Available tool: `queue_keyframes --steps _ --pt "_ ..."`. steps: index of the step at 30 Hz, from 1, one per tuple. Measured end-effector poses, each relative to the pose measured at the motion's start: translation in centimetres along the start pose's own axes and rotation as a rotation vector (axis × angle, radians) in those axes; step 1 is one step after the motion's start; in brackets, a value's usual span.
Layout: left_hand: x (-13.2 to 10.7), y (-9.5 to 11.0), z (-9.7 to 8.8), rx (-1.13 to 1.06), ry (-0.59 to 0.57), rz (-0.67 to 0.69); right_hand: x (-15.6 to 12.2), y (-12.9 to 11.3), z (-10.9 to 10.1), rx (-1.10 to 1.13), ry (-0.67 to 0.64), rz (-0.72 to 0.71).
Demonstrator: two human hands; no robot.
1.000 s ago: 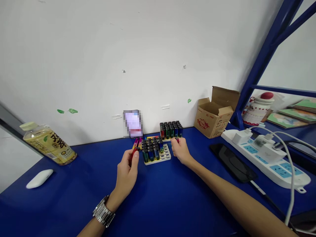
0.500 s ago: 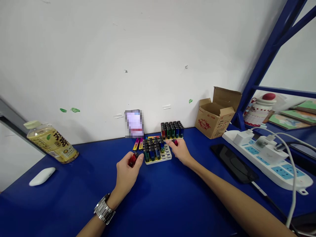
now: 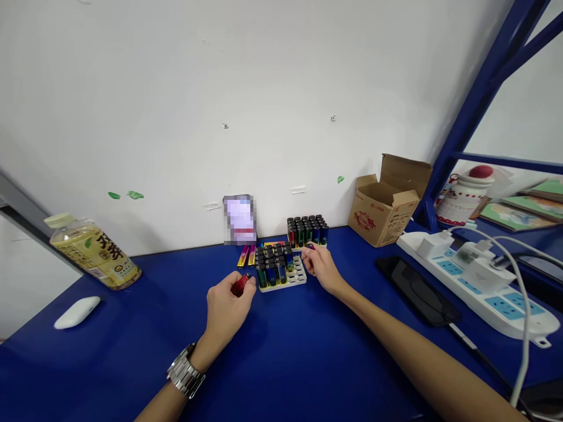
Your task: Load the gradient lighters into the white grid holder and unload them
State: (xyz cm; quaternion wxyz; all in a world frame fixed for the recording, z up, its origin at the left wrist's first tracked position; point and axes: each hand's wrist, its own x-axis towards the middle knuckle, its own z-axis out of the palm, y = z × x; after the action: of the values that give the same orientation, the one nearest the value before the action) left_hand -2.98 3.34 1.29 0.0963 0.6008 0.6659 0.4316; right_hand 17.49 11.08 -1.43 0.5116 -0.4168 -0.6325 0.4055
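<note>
My left hand (image 3: 227, 308) is closed around a red lighter (image 3: 241, 285), held just left of a white tray (image 3: 297, 275) that stands part-filled with upright coloured lighters. My right hand (image 3: 322, 266) pinches another red lighter (image 3: 309, 247) at the tray's right rear corner. A second, full block of lighters (image 3: 307, 230) stands behind it by the wall. A few loose lighters (image 3: 246, 256) lie flat behind the tray's left side.
A tea bottle (image 3: 92, 254) lies on its side and a white mouse (image 3: 76, 312) sits at the left. An open cardboard box (image 3: 387, 202), a black phone (image 3: 416, 290) and a power strip (image 3: 479, 284) with plugs and cables are on the right, beside a blue shelf frame (image 3: 477, 99).
My left hand has lowered and turned its red lighter from upright to lying sideways near the tray's front left. My right hand stays at the tray's right rear with its lighter, shifting slightly.
</note>
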Motion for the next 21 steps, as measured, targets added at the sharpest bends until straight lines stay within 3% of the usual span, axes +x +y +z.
queue_keyframes --steps 7,14,18,21 --pt "0.00 0.10 0.04 0.089 0.025 0.019 0.17 0.15 -0.05 0.120 -0.049 0.017" --pt "0.23 -0.47 0.38 -0.013 0.018 -0.014 0.15 -0.40 -0.66 -0.228 0.064 -0.216" --pt "0.11 -0.54 0.38 -0.058 -0.028 -0.001 -0.18 -0.47 -0.71 -0.167 -0.022 -0.180" --pt "-0.07 -0.44 0.31 -0.081 -0.041 0.019 -0.31 -0.33 -0.54 -0.211 -0.009 -0.191"
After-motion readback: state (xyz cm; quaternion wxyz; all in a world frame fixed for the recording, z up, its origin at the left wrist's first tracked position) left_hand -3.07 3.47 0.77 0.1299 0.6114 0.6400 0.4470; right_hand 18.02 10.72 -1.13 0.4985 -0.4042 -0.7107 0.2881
